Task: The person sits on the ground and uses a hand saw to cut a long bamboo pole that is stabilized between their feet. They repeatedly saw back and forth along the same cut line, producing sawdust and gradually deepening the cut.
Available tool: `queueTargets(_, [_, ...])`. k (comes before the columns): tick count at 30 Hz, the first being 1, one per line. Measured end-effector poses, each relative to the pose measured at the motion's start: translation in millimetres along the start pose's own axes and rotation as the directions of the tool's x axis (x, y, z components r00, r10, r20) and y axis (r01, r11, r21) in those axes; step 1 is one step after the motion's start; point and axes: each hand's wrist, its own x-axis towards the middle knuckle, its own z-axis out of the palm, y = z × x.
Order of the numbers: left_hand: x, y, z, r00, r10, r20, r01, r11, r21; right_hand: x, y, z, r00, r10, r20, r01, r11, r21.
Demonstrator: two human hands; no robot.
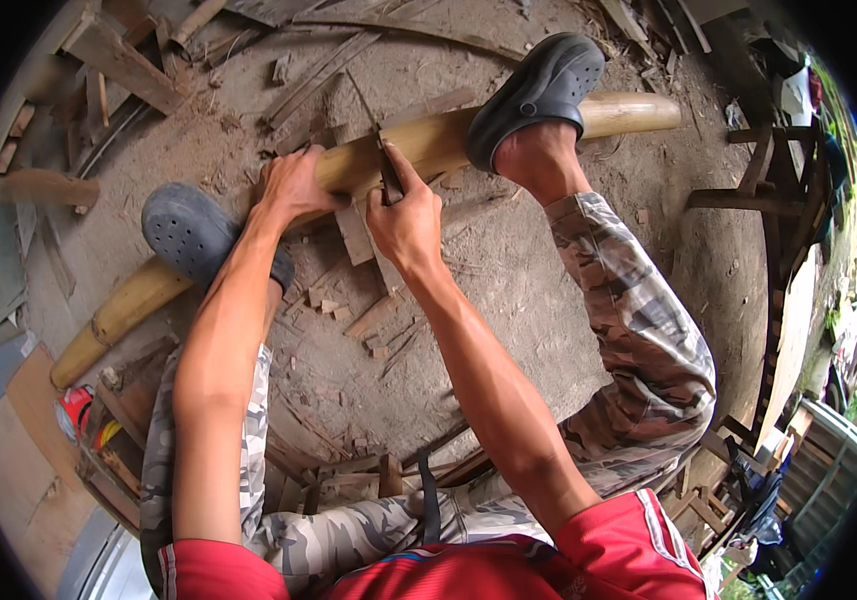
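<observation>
A thick yellow bamboo pole lies across the ground, running from lower left to upper right. My left hand is closed round it near its middle. Just to the right, my right hand grips the dark handle of a hand saw. The saw's thin blade shows almost edge-on, pointing away from me across the pole; whether it has cut in cannot be told. Both my feet, in dark grey clogs, rest on the pole: the left clog left of my hands, the right clog right of them.
Small wood offcuts and shavings litter the dirt floor. Boards and planks are piled at the far left. A dark wooden frame stands at the right. A red can sits at the lower left.
</observation>
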Motion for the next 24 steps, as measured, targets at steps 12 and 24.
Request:
queueTargets(12, [-0.9, -10.9, -16.0, 0.985, -0.098, 0.145, 0.091, 0.994, 0.054, -150.2, -23.6, -97.6, 0.973, 0.125, 0.194, -0.125, 0.992, -0.015])
queueTargets(24, [-2.2, 40.7, 15.1, 0.968, -0.229, 0.106, 0.196, 0.947, 0.256, -305.6, -50.6, -233.3, 0.994, -0.09, 0.068, 0.097, 0.99, -0.099])
